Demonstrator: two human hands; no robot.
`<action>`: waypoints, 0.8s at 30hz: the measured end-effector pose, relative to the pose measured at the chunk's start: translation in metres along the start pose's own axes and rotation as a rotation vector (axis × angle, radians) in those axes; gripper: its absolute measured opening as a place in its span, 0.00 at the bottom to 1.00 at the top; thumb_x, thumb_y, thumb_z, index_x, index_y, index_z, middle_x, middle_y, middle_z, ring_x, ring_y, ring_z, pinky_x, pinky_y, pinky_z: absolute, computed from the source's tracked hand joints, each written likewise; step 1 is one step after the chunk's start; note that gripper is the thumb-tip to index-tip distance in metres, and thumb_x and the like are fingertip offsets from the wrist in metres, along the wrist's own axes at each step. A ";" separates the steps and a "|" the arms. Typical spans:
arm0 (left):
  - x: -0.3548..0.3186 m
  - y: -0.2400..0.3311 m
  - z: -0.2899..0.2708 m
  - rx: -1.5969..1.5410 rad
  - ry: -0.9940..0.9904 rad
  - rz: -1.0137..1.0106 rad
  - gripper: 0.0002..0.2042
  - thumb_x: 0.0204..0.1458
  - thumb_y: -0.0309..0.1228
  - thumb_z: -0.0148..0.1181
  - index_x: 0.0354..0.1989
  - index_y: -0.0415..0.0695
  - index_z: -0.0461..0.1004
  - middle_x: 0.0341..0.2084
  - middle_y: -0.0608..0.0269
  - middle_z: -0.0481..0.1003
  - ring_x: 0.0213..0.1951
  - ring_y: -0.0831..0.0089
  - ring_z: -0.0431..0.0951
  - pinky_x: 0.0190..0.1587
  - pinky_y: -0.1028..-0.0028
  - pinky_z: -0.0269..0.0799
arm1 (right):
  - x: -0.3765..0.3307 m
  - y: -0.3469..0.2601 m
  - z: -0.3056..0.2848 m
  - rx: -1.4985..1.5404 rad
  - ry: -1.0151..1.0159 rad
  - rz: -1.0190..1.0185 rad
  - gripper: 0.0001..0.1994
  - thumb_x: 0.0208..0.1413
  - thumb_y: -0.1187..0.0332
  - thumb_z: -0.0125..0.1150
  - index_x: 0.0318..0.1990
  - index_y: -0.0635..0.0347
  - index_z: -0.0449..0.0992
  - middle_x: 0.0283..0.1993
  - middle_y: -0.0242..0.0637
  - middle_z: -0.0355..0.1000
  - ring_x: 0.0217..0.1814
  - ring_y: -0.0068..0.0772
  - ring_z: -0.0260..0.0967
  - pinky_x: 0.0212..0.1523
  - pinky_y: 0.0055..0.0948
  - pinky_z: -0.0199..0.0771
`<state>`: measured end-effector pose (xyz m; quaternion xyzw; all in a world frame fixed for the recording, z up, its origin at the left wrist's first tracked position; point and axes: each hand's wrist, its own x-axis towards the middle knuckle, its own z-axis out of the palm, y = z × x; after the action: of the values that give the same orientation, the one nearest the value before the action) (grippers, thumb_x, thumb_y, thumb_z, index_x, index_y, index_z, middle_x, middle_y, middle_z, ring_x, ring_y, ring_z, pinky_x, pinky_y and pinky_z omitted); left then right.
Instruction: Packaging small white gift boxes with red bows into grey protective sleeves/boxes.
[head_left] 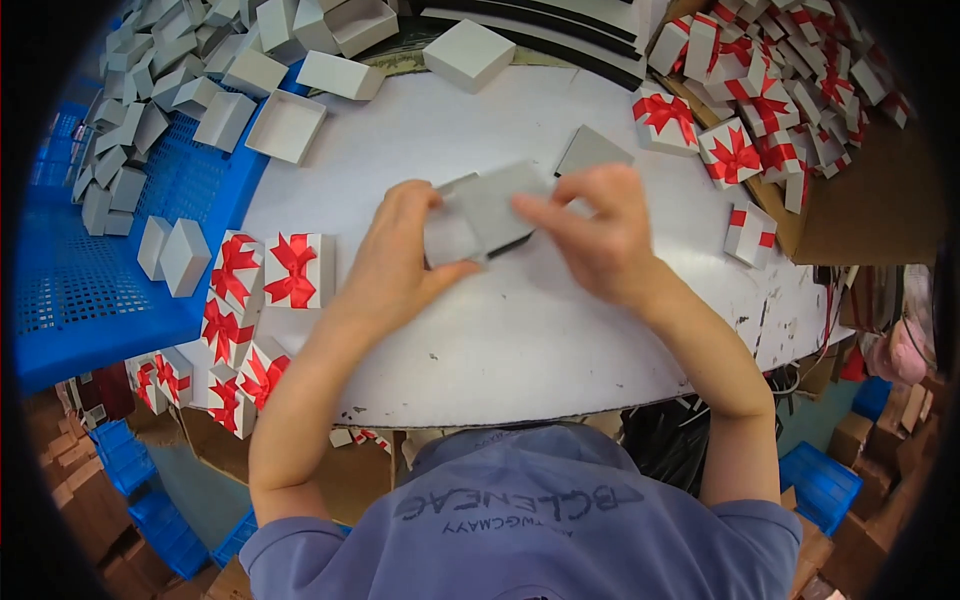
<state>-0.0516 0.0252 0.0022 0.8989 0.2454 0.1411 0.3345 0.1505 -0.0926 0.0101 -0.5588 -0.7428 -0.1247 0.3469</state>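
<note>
Head view: both hands' fingers grip a grey box (487, 212), seemingly lidded.

Grey box (487, 212) (red-bowed white boxes (262, 272) beside).

Matt grey cardboard box (487, 215), satin red bows (293, 270)
</note>
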 end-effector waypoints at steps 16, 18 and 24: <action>-0.047 0.009 -0.009 0.423 -0.232 0.364 0.28 0.37 0.33 0.67 0.51 0.53 0.68 0.59 0.62 0.60 0.53 0.51 0.62 0.49 0.56 0.63 | -0.009 0.120 -0.059 -0.528 -0.617 0.604 0.33 0.29 0.65 0.61 0.50 0.61 0.63 0.48 0.46 0.66 0.58 0.46 0.57 0.60 0.50 0.43; -0.048 -0.003 0.002 0.240 -0.157 0.342 0.29 0.37 0.32 0.67 0.53 0.51 0.66 0.59 0.57 0.59 0.53 0.50 0.62 0.51 0.56 0.62 | -0.001 0.080 -0.050 -0.187 -0.191 0.400 0.31 0.28 0.63 0.62 0.47 0.60 0.65 0.43 0.45 0.67 0.50 0.45 0.61 0.56 0.45 0.52; -0.022 -0.009 0.037 -0.399 0.215 0.402 0.38 0.37 0.34 0.68 0.58 0.42 0.57 0.57 0.49 0.57 0.53 0.52 0.62 0.52 0.61 0.63 | 0.006 -0.021 -0.010 0.348 -0.419 0.104 0.30 0.29 0.65 0.70 0.47 0.60 0.69 0.48 0.45 0.65 0.47 0.47 0.64 0.49 0.38 0.65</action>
<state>-0.0580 -0.0008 -0.0329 0.8259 0.0637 0.3443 0.4419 0.1341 -0.1008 0.0253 -0.5417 -0.7790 0.1411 0.2826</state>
